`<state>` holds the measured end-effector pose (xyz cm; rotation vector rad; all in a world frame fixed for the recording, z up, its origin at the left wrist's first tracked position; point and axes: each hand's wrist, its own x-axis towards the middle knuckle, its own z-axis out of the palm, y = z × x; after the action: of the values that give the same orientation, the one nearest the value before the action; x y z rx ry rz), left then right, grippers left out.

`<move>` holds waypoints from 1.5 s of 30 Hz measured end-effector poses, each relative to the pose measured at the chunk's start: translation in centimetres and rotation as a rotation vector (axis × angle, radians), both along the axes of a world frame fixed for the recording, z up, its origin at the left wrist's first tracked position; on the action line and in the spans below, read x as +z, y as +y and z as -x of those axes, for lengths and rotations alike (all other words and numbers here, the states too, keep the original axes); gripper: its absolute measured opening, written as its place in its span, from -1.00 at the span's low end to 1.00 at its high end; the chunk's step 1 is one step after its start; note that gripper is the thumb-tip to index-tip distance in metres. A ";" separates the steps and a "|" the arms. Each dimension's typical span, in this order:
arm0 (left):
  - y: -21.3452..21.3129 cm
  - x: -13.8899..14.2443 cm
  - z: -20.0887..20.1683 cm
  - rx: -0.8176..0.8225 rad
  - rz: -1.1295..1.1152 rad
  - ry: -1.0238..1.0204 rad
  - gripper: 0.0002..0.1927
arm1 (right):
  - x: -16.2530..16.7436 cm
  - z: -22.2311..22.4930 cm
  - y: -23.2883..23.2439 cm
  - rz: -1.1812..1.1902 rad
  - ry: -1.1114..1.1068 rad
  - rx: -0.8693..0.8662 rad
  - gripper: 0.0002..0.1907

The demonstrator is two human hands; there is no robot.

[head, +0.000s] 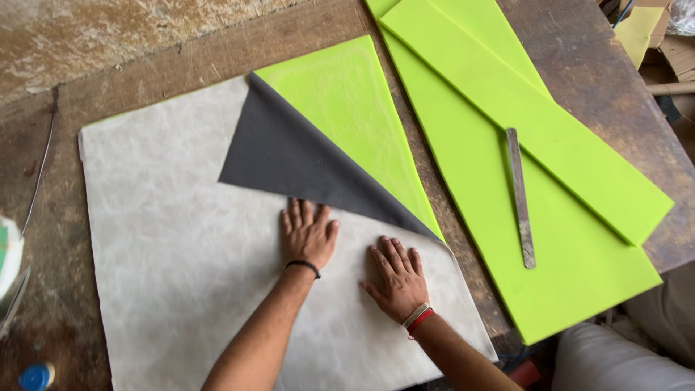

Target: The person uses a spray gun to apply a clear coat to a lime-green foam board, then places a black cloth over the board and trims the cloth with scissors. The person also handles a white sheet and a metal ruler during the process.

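A large pale grey sheet (166, 239) lies flat on a bright green foam sheet (347, 108). Its far right corner is folded back, showing a dark grey underside (289, 156) and the bare green foam beneath. My left hand (308, 235) lies flat on the pale sheet, fingers spread, fingertips at the edge of the folded flap. My right hand (397, 279) presses flat on the sheet just to the right, near the fold line. Neither hand holds anything.
Two more green foam sheets (579, 253) lie overlapped on the right, with a long metal ruler (520, 199) on top. The wooden workbench (181, 65) surrounds everything. A blue cap (35, 376) and a container (9, 261) sit at the left edge.
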<state>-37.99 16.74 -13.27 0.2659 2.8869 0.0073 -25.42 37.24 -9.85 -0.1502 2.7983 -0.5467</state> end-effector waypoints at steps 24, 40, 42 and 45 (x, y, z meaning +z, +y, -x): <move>4.8 0.4 12.1 -0.355 -0.403 -0.010 -0.16 | -1.7 14.2 -2.7 -0.276 -0.021 0.164 -0.22; -2.2 0.4 31.6 -0.057 -0.104 0.095 -0.37 | -1.1 29.2 -6.6 -0.074 0.542 0.547 -0.29; -0.7 -0.2 35.2 -0.116 -0.089 0.072 -0.37 | -1.0 31.4 -7.1 -0.091 0.462 0.556 -0.26; 1.1 -1.2 39.9 -0.167 -0.149 0.014 -0.37 | -1.2 36.8 -8.3 -0.159 0.091 0.491 -0.17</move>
<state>-77.92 17.79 -14.46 0.5361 2.8721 0.1926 -62.25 28.97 -11.09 -0.8159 2.7256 -0.2008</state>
